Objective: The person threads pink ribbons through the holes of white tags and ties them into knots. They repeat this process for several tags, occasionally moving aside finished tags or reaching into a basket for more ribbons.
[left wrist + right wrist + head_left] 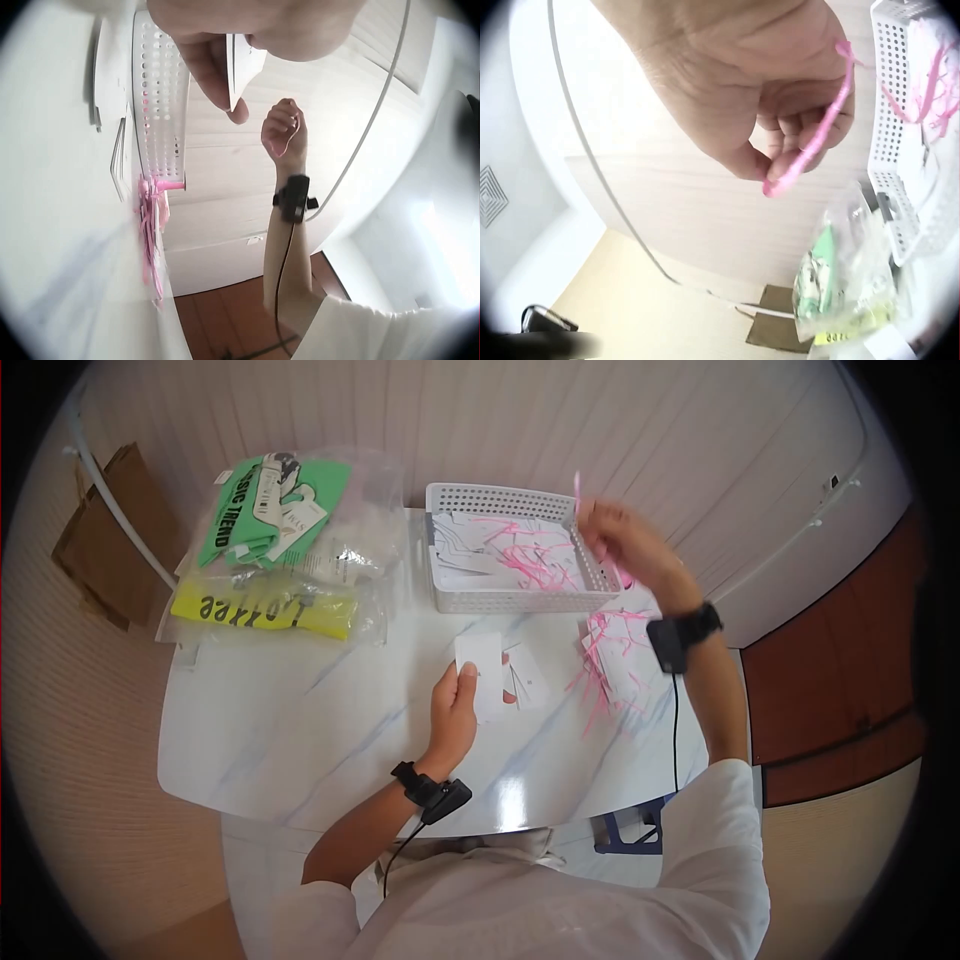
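My left hand [452, 722] grips a small white card [480, 656], thumb on its face, above the marble-patterned table [300, 740]. More white cards [527, 676] lie just beyond its fingertips. Raised at the right end of the white perforated basket [520, 602], my right hand [635, 547] pinches a thin pink string [815, 144] between thumb and fingertips. White tags with pink strings [535, 555] fill the basket's right part, and plain cards [455, 550] lie at its left. Below the right forearm sits a pile of pink-stringed tags [625, 655].
At the back left lie clear plastic bags, one with a green printed garment [240, 510], another with a yellow item [260, 610]. Brown cardboard [115, 540] leans by the wall at left, behind a white pipe [120, 500]. A dark blue stool [630, 832] stands below the table edge.
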Available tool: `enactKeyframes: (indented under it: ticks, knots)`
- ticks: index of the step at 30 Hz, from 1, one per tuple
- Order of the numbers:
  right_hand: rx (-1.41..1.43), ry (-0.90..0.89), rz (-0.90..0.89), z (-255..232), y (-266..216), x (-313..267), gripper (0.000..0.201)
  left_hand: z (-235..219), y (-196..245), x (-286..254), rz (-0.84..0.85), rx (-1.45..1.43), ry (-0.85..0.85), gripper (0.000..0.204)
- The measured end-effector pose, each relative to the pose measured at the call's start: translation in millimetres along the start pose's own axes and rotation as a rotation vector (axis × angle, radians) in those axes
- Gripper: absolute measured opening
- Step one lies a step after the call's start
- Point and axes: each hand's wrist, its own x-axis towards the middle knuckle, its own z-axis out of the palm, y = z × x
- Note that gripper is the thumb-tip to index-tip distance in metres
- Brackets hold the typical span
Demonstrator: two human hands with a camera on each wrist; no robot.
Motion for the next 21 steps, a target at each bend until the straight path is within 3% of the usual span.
enactKeyframes:
  ticks: [2,4,7,10,17,21]
  knots:
    - [-0.095,-0.13,0.077,23.8,7.3,-37.4,0.005,-4.2,2.7,2.1,-0.061,-0.082,-0.029,0.042]
    - [0.138,-0.08,0.195,48.7,21.2,-66.3,0.005,-2.8,8.8,4.9,-0.113,-0.214,-0.04,0.043]
    - [0.329,-0.229,0.308,63.1,47.3,-94.4,0.006,-1.6,17.9,4.0,-0.211,-0.373,-0.099,0.046]
    - [0.332,-0.203,0.422,73.2,64.3,-106.3,0.003,-3.1,21.6,3.8,-0.273,-0.405,-0.195,0.046]
    - [0.237,-0.218,0.481,84.2,71.6,-106.4,0.005,-10.5,10.6,4.2,-0.395,-0.341,-0.292,0.046]
    - [0.234,-0.26,0.493,87.5,79.1,-106.6,0.004,-8.1,13.3,3.4,-0.38,-0.327,-0.294,0.046]
